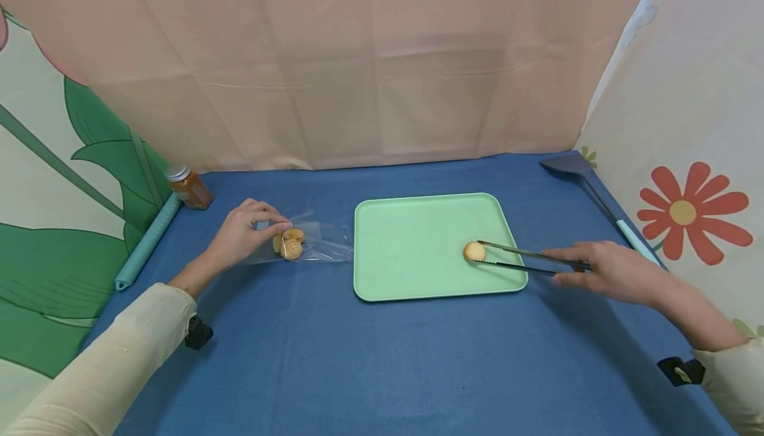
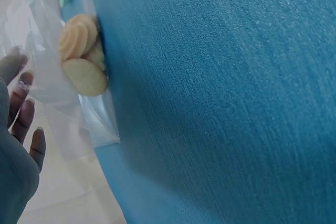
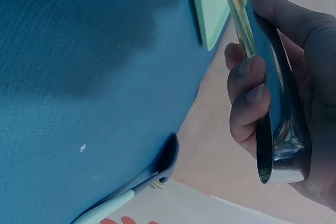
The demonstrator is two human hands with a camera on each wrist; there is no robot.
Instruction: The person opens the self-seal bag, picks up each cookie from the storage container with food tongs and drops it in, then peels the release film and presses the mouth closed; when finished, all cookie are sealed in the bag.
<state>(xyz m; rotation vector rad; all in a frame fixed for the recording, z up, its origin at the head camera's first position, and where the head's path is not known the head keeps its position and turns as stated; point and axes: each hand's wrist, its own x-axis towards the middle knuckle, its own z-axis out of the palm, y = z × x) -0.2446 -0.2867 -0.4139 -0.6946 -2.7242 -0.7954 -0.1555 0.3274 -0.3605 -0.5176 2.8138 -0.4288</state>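
Note:
My left hand (image 1: 249, 230) pinches the upper edge of a clear plastic bag (image 1: 328, 245) between thumb and fingers. Inside the bag lie several cookies (image 1: 291, 248); the left wrist view shows a swirled cookie (image 2: 79, 36) and a smooth oval one (image 2: 85, 77). With my right hand (image 1: 605, 271) I grip metal tongs (image 1: 531, 254), fingers on one arm and thumb on the other. Between the tongs' tips is a round golden cookie (image 1: 474, 251), over the right part of a light green tray (image 1: 418, 243).
A jar with brown contents (image 1: 191, 187) and a rolled teal item (image 1: 149, 240) lie at the far left of the blue-covered table (image 1: 370, 363). Along the right edge lies a spatula (image 1: 573, 165) with a pale green handle. Fabric (image 1: 358, 64) hangs behind the table.

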